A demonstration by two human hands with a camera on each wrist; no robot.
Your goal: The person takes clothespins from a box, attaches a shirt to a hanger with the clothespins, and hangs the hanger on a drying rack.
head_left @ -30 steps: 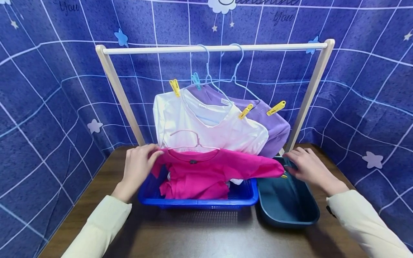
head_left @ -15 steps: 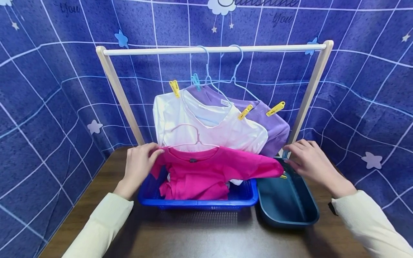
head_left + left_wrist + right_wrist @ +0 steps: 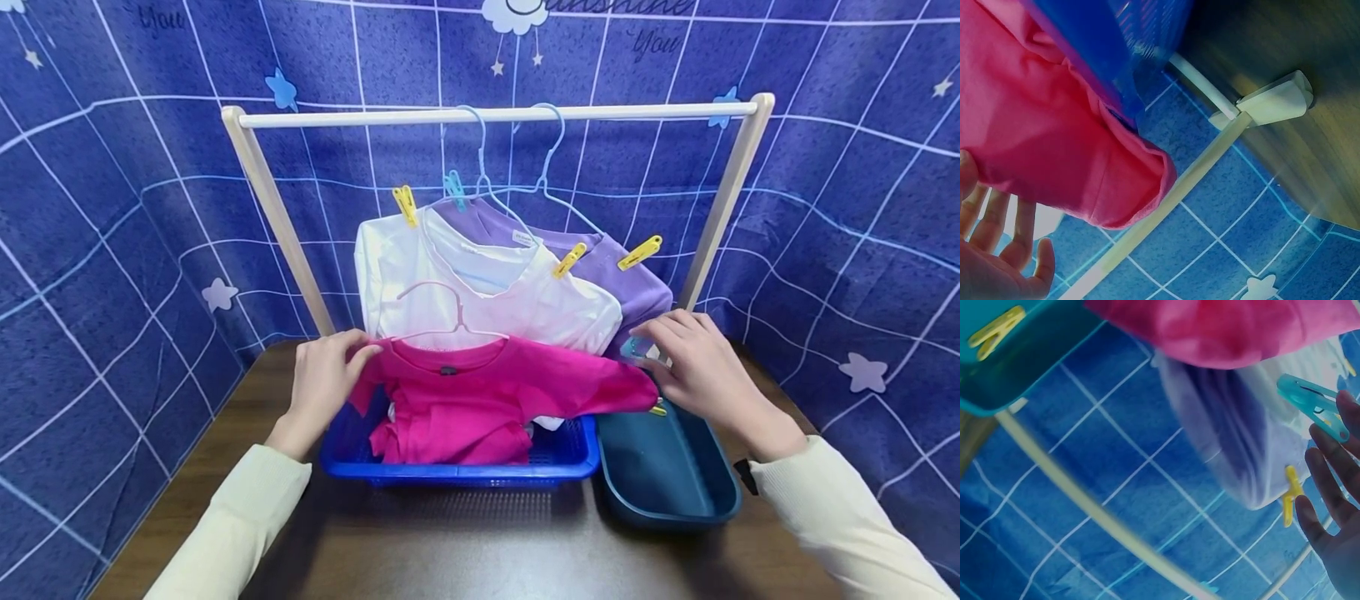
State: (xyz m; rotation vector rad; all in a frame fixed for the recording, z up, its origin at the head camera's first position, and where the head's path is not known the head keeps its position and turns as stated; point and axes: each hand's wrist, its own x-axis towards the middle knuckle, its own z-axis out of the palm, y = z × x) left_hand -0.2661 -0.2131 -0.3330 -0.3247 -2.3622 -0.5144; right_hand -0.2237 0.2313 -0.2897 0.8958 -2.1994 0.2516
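Note:
My left hand [image 3: 324, 385] pinches the left shoulder of a bright pink long-sleeved shirt [image 3: 457, 408] between thumb and fingers. A pale pink hanger [image 3: 460, 321] sits inside the shirt's neck, its hook standing free above the collar. Below, the shirt sags into a blue basket [image 3: 465, 471]. In my right hand [image 3: 697, 367] a light blue clothespin [image 3: 1310, 400] is pinched between thumb and fingers, just above the pink shirt's right sleeve. Behind hang a white shirt [image 3: 397, 267] and a purple shirt [image 3: 645, 296], on blue hangers with clothespins at their shoulders.
A wooden rack with a white rail [image 3: 337, 119] spans the back. Right of the basket stands a dark teal bin [image 3: 663, 492], with a yellow clothespin [image 3: 997, 331] in it. The brown table [image 3: 450, 550] meets a blue patterned curtain [image 3: 135, 275] behind.
My right hand has lifted a clothespin out of the teal bin and moved left towards the pink shirt. The pink hanger and collar have risen slightly, while my left hand keeps its pinch.

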